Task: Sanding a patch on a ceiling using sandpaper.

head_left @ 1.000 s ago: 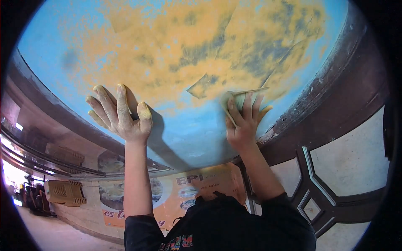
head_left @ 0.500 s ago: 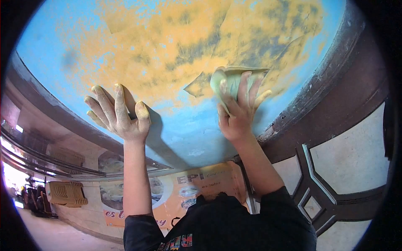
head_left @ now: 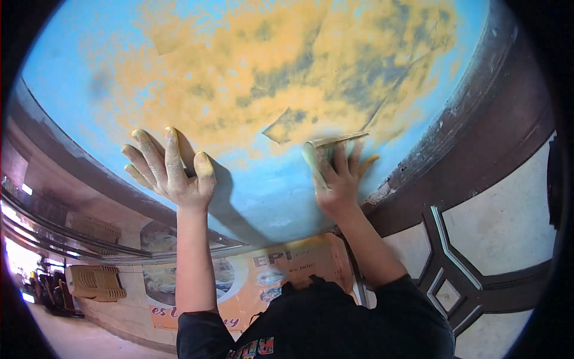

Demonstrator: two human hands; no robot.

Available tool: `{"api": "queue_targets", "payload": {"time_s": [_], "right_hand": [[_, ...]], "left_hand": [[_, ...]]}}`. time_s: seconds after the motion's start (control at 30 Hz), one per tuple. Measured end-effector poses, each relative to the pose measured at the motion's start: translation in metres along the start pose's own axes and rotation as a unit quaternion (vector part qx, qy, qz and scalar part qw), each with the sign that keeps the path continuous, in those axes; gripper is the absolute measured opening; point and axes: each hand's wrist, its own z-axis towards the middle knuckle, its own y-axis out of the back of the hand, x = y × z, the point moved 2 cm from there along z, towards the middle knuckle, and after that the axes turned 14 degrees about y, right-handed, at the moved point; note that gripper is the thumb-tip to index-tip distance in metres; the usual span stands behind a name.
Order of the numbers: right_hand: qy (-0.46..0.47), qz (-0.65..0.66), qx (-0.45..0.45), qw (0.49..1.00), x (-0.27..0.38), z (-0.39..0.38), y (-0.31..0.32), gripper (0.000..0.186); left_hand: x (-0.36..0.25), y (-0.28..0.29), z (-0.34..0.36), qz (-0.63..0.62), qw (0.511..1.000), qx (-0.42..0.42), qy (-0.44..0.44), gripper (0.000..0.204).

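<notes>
A blue surface [head_left: 287,197], broadly worn to orange and grey patches, fills the upper view. My left hand [head_left: 179,176] rests against its lower left part with fingers spread, holding nothing; yellowish dust coats the fingertips. Under the fingers of my right hand [head_left: 339,190] is a bent, pale green sheet that looks like sandpaper [head_left: 311,157], pressed to the surface near the lower edge of the orange area. Its far edge lifts slightly, and much of it is hidden by the hand. Just beyond lies a grey, pointed patch [head_left: 284,124].
A dark raised border [head_left: 442,128] curves round the blue surface. Behind my body hangs an orange banner [head_left: 239,269] with food pictures. A tan slatted plastic object [head_left: 95,283] stands at the left. Dark trim with pale panels [head_left: 496,209] lies at the right.
My right hand has drawn the sandpaper down toward me, and the sheet now shows nearly edge-on. My left hand has stayed almost in place.
</notes>
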Motion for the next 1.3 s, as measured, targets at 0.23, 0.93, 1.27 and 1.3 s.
{"api": "queue_targets", "payload": {"time_s": [0.23,0.93,1.27,1.3], "right_hand": [[-0.033,0.069,-0.04,0.996,0.006,0.048,0.019,0.051],[-0.01,0.03,-0.033,0.999,-0.005,0.04,0.02,0.054],[-0.047,0.065,-0.095,0.992,-0.014,0.062,0.031,0.047],[-0.037,0.058,-0.072,0.995,-0.017,0.04,0.023,0.047]], "left_hand": [[0.001,0.003,-0.001,0.015,1.0,0.003,0.006,0.051],[-0.005,0.0,-0.003,0.019,1.0,0.004,0.012,0.052],[-0.006,-0.003,-0.01,0.008,1.0,-0.004,0.025,0.051],[-0.005,-0.003,-0.01,0.003,1.0,-0.004,0.027,0.051]]}}
